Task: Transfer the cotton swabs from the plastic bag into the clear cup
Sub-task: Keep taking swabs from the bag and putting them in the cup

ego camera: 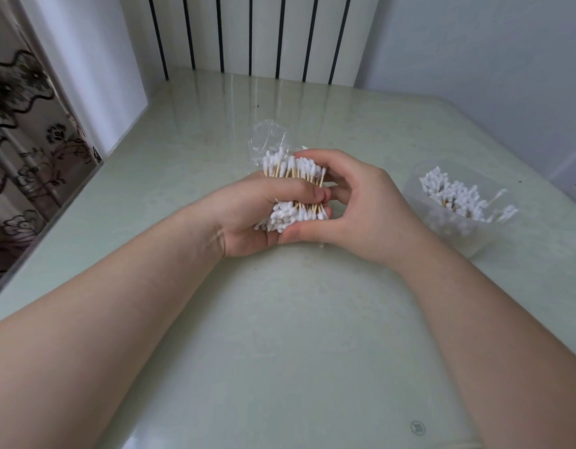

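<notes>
Left hand [247,218] grips the cotton swabs [293,170]; right hand [354,205] pinches them too. Plastic bag [264,137] lies just behind; clear cup [452,231] stands rightward on the worktop [280,319].

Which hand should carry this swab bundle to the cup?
Right. The clear cup stands on the right, nearest the right hand, which also pinches the swab bundle; the left hand would have to cross over.
</notes>
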{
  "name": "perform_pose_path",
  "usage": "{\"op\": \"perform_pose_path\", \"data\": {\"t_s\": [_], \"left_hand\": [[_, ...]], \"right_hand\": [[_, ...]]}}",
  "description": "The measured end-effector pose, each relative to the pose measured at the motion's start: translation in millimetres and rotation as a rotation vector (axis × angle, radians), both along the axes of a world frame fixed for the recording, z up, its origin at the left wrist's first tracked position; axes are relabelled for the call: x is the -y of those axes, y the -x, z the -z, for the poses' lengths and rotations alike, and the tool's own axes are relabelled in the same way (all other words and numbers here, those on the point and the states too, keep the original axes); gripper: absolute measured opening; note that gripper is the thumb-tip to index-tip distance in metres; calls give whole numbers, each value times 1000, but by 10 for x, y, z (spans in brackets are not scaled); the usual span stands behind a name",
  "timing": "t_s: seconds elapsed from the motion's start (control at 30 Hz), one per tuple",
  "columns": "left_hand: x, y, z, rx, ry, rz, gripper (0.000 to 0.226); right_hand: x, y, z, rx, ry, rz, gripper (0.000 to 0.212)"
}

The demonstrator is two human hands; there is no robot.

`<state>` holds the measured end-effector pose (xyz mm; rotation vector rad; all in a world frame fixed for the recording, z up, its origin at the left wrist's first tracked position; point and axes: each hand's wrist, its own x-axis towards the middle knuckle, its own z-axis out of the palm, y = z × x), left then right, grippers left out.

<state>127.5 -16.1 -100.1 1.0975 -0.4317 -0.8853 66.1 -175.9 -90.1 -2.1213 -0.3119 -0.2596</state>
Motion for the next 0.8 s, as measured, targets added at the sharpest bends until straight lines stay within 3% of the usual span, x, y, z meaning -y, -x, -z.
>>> {"op": "perform_pose_path", "data": {"t_s": [0.17, 0.27, 0.4, 0.47, 0.53, 0.6, 0.7, 0.8], "left_hand": [[35, 22, -11, 156, -45, -76, 33], [43, 29, -29, 360, -145, -159, 40], [41, 71, -26, 590, -384, -227, 121], [56, 138, -40, 650, -437, -241, 138], [74, 193, -39, 709, -455, -258, 140], [80, 216, -41, 749, -460, -243, 143], [69, 241, -61, 845, -480, -214, 144], [58, 242, -72, 874, -485, -187, 146]], "right_hand": [[19, 3, 23, 0, 54, 4, 97], [10, 7, 27, 31, 13, -4, 83], [-22, -6, 12, 61, 59, 61, 72], [-50, -9, 2, 66, 101, 94, 58], [-57, -13, -8, 109, 198, 143, 36], [-38, -15, -13, 177, 282, 189, 33], [-27, -8, -17, 177, 332, 176, 32], [-42, -4, -10, 86, 321, 124, 50]]}}
